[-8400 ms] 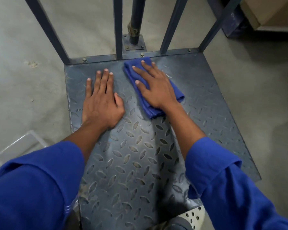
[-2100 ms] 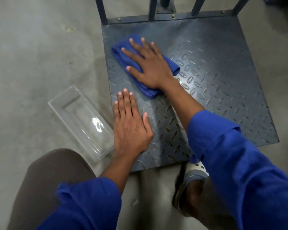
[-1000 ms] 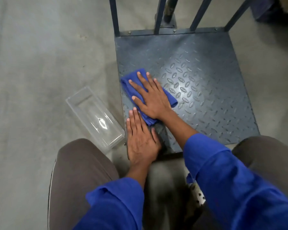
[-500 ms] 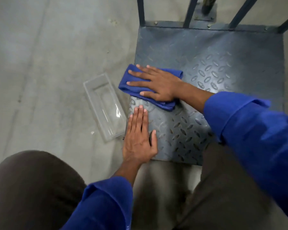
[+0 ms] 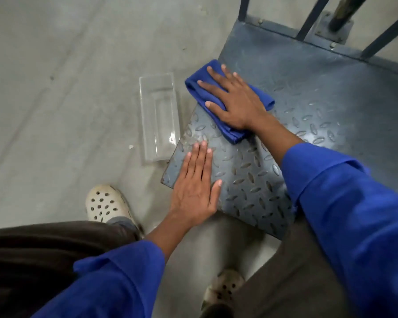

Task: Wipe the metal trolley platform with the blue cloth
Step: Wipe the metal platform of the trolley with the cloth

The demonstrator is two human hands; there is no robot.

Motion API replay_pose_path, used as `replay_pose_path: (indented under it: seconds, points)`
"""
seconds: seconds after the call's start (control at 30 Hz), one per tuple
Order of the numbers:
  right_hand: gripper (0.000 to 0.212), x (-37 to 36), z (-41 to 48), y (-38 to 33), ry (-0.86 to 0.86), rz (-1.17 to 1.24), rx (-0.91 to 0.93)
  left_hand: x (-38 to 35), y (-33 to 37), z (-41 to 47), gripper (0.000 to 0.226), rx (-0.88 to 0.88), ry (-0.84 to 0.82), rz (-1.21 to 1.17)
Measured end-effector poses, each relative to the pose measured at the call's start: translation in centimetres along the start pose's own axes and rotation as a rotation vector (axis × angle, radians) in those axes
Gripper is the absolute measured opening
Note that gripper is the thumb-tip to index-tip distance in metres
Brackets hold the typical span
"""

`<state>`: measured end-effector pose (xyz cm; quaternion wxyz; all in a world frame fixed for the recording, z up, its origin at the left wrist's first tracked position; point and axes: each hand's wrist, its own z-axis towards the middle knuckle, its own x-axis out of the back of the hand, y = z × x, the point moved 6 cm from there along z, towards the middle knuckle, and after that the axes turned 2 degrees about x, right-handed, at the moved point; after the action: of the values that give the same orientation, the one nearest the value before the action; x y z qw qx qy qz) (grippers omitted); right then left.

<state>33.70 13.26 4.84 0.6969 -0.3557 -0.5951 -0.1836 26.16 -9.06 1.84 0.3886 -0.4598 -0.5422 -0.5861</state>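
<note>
Head view: right hand [image 5: 236,104] flat, fingers spread, palm pressing down on the folded blue cloth [image 5: 218,97], not gripping it, fingers pointing to about 10 o'clock. Cloth lies on the platform [image 5: 319,92] at its left edge, one corner hanging just past the edge toward 9 o'clock; a fold sticks out from under the wrist at 5 o'clock. Left hand [image 5: 197,189] flat and released, fingers together, thumb out to 3 o'clock, resting on the platform's near-left corner, holding nothing. Left hand sits at 7 o'clock from the cloth, near but apart. Platform is dark metal with raised oval tread, glare patch at 3 o'clock of the cloth; dark upright bars [image 5: 313,17] rise from its far edge at 1 o'clock. Clear plastic tray [image 5: 159,115] lies on the floor [image 5: 55,88] just beside the platform's left edge, at 9 o'clock of the cloth; whether it touches the platform I cannot tell. Both sleeves [image 5: 354,203] blue. Two pale perforated clogs: one [image 5: 105,203] at 9 o'clock of the left hand, one [image 5: 225,286] at frame bottom between the dark trouser legs.
</note>
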Motion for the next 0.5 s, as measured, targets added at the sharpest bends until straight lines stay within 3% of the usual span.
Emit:
replay_pose_path:
  seconds: [0.23, 0.4, 0.5]
  points:
    - [0.06, 0.7, -3.7, 0.6, 0.042, -0.034, -0.122, 0.0, -0.4, -1.6, 0.078, -0.248, -0.139, 0.073]
    - [0.06, -0.6, -4.2, -2.8, -0.077, -0.086, 0.179, -0.4, 0.1, -3.3, 0.074, -0.287, -0.165, 0.06]
    - [0.06, -0.1, -3.5, -2.5, -0.086, -0.052, 0.194, -1.1, 0.8, -5.6, 0.082, -0.23, -0.16, 0.027]
